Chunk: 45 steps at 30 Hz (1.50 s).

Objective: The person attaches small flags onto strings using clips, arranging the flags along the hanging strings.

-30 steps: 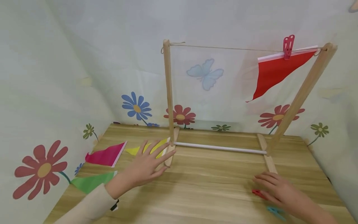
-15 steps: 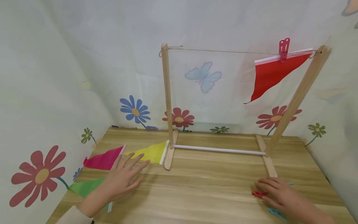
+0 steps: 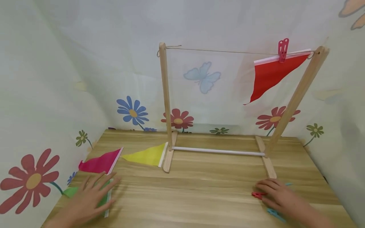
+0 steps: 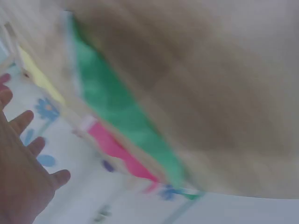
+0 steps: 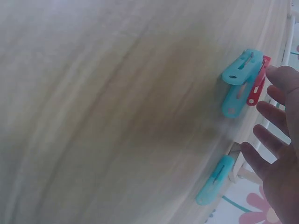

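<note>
My left hand (image 3: pixel 88 199) spreads its fingers over the green pennant (image 3: pixel 109 197), hiding much of it. In the left wrist view the fingers are apart and hold nothing. Above it lies a pink pennant (image 3: pixel 101 161), and a yellow pennant (image 3: pixel 148 155) is further right. At the right, my right hand (image 3: pixel 285 198) hovers relaxed beside a red clothespin (image 3: pixel 257 195) and a blue clothespin (image 3: pixel 275 214). The right wrist view has its thumb close to the red clothespin, with another blue clothespin (image 5: pixel 215 180) apart from the rest.
A wooden frame (image 3: pixel 296 98) stands at the back with a string (image 3: pixel 216 51) between its posts. From the string hangs a red pennant (image 3: pixel 271 76), held by a red clothespin (image 3: pixel 283 50). A white rod (image 3: pixel 216 151) joins the feet. Flowered cloth (image 3: pixel 137 69) surrounds the table.
My left hand has moved left and toward me, from beside the yellow pennant, past the pink one, to the green one. My right hand stays by the clothespins. The head view has shifted slightly.
</note>
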Available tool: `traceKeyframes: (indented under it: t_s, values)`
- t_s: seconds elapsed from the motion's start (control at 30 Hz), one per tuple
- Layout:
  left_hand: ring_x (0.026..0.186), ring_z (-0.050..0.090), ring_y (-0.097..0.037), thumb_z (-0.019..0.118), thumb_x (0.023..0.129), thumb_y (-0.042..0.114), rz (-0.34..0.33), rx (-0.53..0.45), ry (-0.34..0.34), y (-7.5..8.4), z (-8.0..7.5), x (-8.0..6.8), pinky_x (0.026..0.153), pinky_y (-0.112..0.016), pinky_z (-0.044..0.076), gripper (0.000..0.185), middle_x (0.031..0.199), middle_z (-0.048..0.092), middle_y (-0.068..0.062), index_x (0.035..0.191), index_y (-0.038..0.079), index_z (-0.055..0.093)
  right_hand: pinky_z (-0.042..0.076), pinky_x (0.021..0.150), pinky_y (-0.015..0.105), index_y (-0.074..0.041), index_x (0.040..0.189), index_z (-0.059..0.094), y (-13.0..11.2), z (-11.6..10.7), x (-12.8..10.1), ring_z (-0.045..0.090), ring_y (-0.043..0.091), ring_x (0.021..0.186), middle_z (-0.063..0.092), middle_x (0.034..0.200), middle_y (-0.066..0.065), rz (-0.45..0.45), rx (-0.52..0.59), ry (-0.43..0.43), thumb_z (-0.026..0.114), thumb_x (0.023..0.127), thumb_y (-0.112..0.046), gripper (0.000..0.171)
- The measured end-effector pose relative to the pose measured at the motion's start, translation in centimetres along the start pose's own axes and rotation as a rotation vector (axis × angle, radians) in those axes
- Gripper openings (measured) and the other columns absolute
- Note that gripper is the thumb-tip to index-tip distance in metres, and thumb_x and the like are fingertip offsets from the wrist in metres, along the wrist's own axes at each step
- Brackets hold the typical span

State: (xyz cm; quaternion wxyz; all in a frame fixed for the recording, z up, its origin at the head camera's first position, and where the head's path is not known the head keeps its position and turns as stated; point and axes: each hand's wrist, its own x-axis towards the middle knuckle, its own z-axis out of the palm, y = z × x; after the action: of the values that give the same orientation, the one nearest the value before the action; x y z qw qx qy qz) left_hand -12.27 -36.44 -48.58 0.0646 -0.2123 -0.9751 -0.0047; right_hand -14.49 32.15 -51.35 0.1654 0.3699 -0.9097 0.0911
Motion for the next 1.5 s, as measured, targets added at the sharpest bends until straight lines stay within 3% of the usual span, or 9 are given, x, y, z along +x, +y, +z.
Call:
traceKeyframes:
  t_s: [0.13,0.3,0.47,0.7,0.93,1.1,1.23,1.4,1.5]
  values:
    - [0.136,0.036,-0.040,0.060,0.085,0.076,-0.069,0.007,-0.083,-1.7,1.4,-2.0,0.103,-0.079,0.026,0.083,0.155,0.044,-0.007,0.153,0.031,0.045,0.050,0.092,0.026,-0.021,0.124,0.070,-0.3,0.0,0.2,0.059,0.017,0.111,0.064,0.124,-0.009,0.058,0.009,-0.026,0.083,0.085,-0.023,0.041]
    - [0.136,0.033,-0.039,0.054,0.078,0.088,-0.175,0.012,-0.104,-3.3,4.6,-5.6,0.103,-0.078,0.022,0.097,0.157,0.036,-0.003,0.158,0.039,0.030,0.056,0.087,0.047,-0.017,0.124,0.071,-0.3,0.6,1.5,0.061,0.019,0.112,0.066,0.125,-0.006,0.057,0.031,-0.035,0.083,0.086,-0.023,0.041]
    - [0.136,0.034,-0.037,0.050,0.074,0.093,-0.244,0.051,-0.101,-2.9,5.5,-7.3,0.104,-0.075,0.023,0.109,0.160,0.031,0.002,0.163,0.039,0.016,0.057,0.084,0.047,-0.013,0.124,0.071,-0.5,0.9,1.4,0.063,0.022,0.108,0.067,0.123,0.000,0.036,0.035,-0.026,0.086,0.081,-0.021,0.046]
    - [0.136,0.033,-0.040,0.050,0.078,0.090,-0.224,0.034,-0.103,-3.2,5.4,-6.0,0.100,-0.079,0.023,0.101,0.160,0.030,0.001,0.161,0.038,0.024,0.057,0.083,0.044,-0.014,0.124,0.071,0.0,0.8,0.2,0.062,0.022,0.109,0.066,0.125,0.000,0.060,0.023,-0.010,0.088,0.078,-0.020,0.049]
    - [0.134,0.032,-0.040,0.054,0.085,0.081,-0.165,-0.014,-0.101,-2.9,5.7,-4.3,0.098,-0.078,0.022,0.092,0.159,0.028,0.000,0.161,0.039,0.024,0.058,0.076,0.039,-0.015,0.110,0.074,0.3,1.1,-0.3,0.064,0.018,0.097,0.066,0.109,-0.003,0.098,0.018,0.056,0.091,0.071,-0.012,0.043]
    - [0.136,0.032,-0.040,0.054,0.084,0.082,-0.144,-0.003,-0.094,-2.0,6.0,-2.8,0.099,-0.079,0.022,0.095,0.158,0.031,-0.003,0.161,0.034,0.026,0.057,0.076,0.038,-0.013,0.113,0.074,0.5,1.4,-0.1,0.064,0.016,0.095,0.066,0.108,-0.004,0.148,0.045,0.044,0.090,0.076,-0.018,0.040]
    - [0.137,0.031,-0.041,0.054,0.083,0.083,-0.148,-0.023,-0.103,-1.3,6.2,-1.8,0.100,-0.080,0.021,0.098,0.158,0.032,-0.007,0.160,0.028,0.029,0.056,0.079,0.040,-0.009,0.115,0.073,0.8,1.4,-0.5,0.064,0.020,0.098,0.066,0.111,-0.001,0.168,0.072,0.071,0.091,0.073,-0.019,0.046]
    - [0.133,0.035,-0.043,0.059,0.083,0.080,-0.157,-0.093,-0.078,-0.5,5.9,-0.5,0.098,-0.079,0.024,0.094,0.154,0.036,-0.011,0.152,0.018,0.044,0.050,0.083,0.029,-0.012,0.115,0.075,1.3,1.3,-1.2,0.060,0.019,0.101,0.065,0.114,-0.001,0.166,0.090,0.104,0.092,0.071,-0.020,0.047]
    - [0.132,0.037,-0.044,0.060,0.084,0.078,-0.165,-0.100,-0.076,0.0,5.9,-0.2,0.097,-0.079,0.026,0.091,0.153,0.038,-0.013,0.148,0.015,0.049,0.050,0.082,0.030,-0.013,0.115,0.075,1.5,1.3,-1.4,0.059,0.020,0.101,0.064,0.114,-0.001,0.164,0.097,0.105,0.091,0.073,-0.022,0.046]
